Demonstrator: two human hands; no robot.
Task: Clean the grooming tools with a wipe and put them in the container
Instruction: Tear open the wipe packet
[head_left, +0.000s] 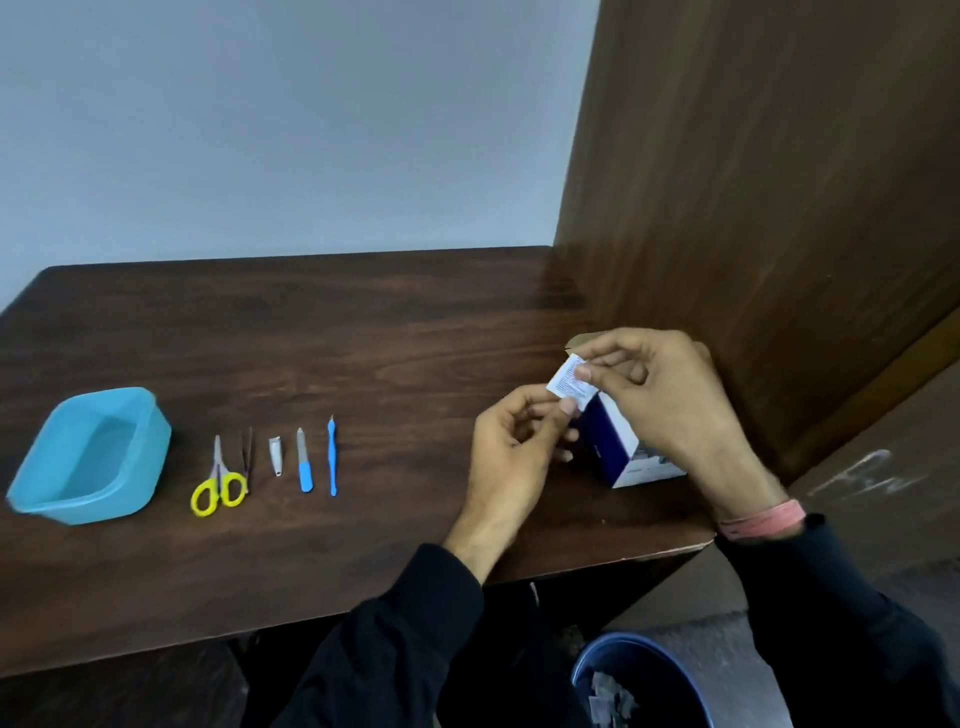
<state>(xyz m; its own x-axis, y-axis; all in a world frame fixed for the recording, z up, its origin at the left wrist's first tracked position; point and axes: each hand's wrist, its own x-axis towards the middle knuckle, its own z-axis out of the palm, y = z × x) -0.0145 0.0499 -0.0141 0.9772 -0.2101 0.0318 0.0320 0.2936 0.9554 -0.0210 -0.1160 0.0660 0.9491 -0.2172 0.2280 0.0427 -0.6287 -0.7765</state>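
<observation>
Wipe packet pinched between fingers of left hand and right hand; tools lie on desk beside container.

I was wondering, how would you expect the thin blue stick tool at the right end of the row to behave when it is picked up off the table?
The blue stick tool is very slim and lies flat on the table, so pinching it up may be fiddly. It looks light and probably stiff. Its pointed far tip suggests lifting it by the handle.
</observation>
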